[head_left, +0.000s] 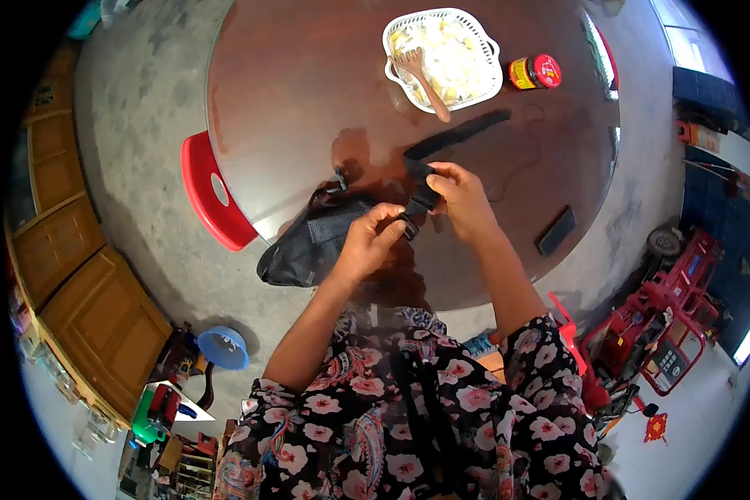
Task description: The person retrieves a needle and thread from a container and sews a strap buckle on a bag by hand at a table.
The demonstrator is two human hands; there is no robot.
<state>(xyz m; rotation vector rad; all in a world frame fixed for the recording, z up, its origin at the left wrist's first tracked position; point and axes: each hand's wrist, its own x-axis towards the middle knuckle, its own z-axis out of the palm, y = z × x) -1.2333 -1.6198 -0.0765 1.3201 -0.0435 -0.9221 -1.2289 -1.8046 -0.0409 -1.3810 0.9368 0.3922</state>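
Observation:
A black mesh bag [310,246] lies at the near left edge of the dark round table [283,100]. My left hand [370,242] is closed on a black plastic buckle [409,227] at the bag's right side. Close by, my right hand [465,202] pinches a wide black strap [467,133] between thumb and fingers. The strap's long loose end stretches away over the tabletop to the upper right. A short piece of webbing runs between the two hands. My fingers hide part of the buckle and strap.
At the far side stand a white basket [389,73] of pale pieces with a wooden fork [429,83] on top, and a red-lidded jar [535,72]. A phone-like black slab [557,231] lies right. A red chair [211,196] stands left, and a blue basin [223,347] lower left.

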